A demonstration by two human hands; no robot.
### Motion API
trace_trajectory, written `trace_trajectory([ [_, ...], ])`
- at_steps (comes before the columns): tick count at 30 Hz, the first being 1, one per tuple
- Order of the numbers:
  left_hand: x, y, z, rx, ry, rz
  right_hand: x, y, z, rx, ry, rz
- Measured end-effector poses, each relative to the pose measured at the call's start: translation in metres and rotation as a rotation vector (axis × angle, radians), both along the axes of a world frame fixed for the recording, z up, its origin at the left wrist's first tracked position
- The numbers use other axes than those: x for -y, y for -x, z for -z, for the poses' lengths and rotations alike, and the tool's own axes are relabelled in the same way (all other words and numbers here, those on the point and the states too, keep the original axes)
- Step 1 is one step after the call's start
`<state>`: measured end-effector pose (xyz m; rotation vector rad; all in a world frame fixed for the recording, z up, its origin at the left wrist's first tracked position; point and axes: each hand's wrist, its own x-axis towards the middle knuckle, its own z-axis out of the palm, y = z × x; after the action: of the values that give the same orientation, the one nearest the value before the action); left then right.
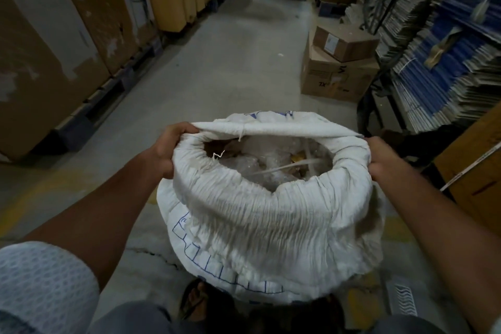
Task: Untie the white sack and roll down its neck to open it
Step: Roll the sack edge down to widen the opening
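Plainly the white woven sack [271, 214] stood full and squat on the concrete floor [217, 62] at the person's feet, heavy enough, I judged, to stay put while its soft, crinkly cloth gave easily. Its neck was already a thick gathered roll [260, 195] around clear plastic packets [271, 168]. The left hand [168, 149] and right hand [385, 157] each clenched that roll at opposite sides, the sensible hold.

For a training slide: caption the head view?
Both hands, left hand and right hand, grip the opened white sack at its rolled neck.
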<state>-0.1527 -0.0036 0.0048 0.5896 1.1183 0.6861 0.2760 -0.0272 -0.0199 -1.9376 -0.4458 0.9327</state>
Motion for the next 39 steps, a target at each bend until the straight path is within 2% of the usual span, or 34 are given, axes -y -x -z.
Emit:
trace_trajectory([
  [1, -0.007, 0.004, 0.005, -0.006, 0.009, -0.038, 0.000, -0.003, 0.010, 0.176, 0.044, -0.006],
  [2, -0.012, 0.007, 0.009, -0.014, 0.025, -0.062, 0.001, -0.003, 0.018, 0.272, 0.065, -0.061],
  [4, -0.020, 0.012, 0.020, -0.043, 0.064, -0.079, -0.002, 0.006, 0.021, 0.422, 0.213, -0.069],
  [5, -0.024, 0.014, 0.029, -0.073, 0.085, -0.076, 0.001, 0.010, 0.021, 0.421, 0.266, -0.097],
  [6, -0.025, 0.013, 0.036, -0.113, 0.099, -0.052, 0.008, 0.007, 0.020, 0.305, 0.321, -0.201],
  [7, -0.025, 0.010, 0.043, -0.186, 0.107, -0.010, 0.013, 0.003, 0.021, 0.209, 0.277, -0.299],
  [8, -0.024, 0.006, 0.050, -0.275, 0.101, 0.041, 0.018, -0.001, 0.021, 0.108, 0.223, -0.308],
  [10, -0.023, -0.004, 0.061, -0.474, 0.045, 0.065, 0.023, -0.001, 0.024, -0.022, 0.169, -0.164],
  [11, -0.024, -0.008, 0.066, -0.570, -0.015, 0.021, 0.021, 0.002, 0.025, 0.037, 0.153, -0.128],
  [15, -0.021, -0.031, 0.060, -1.031, -0.382, -0.120, 0.018, 0.025, 0.009, 0.607, 0.010, -0.233],
  [17, -0.016, -0.041, 0.052, -1.326, -0.661, -0.117, 0.020, 0.037, -0.002, 0.932, 0.011, -0.316],
  [19, -0.014, -0.051, 0.042, -1.550, -0.960, -0.029, 0.021, 0.054, -0.012, 1.113, -0.045, -0.403],
  [21, -0.011, -0.063, 0.037, -1.579, -1.088, 0.104, 0.022, 0.075, -0.016, 1.191, -0.113, -0.479],
  [27, -0.005, -0.092, 0.058, -1.588, -1.055, 0.234, 0.025, 0.122, 0.006, 1.222, -0.337, -0.627],
  [29, -0.007, -0.092, 0.068, -1.562, -1.071, 0.263, 0.017, 0.119, 0.019, 1.255, -0.269, -0.703],
  [31, -0.009, -0.088, 0.079, -1.558, -1.111, 0.338, 0.007, 0.109, 0.031, 1.308, -0.118, -0.811],
  [34, -0.008, -0.080, 0.089, -1.562, -1.070, 0.445, -0.004, 0.099, 0.040, 1.260, 0.109, -0.945],
  [36, -0.009, -0.076, 0.093, -1.548, -0.971, 0.491, -0.012, 0.094, 0.045, 1.218, 0.173, -0.941],
  [39, -0.015, -0.075, 0.093, -1.545, -0.883, 0.511, -0.023, 0.091, 0.048, 1.313, 0.199, -0.864],
])
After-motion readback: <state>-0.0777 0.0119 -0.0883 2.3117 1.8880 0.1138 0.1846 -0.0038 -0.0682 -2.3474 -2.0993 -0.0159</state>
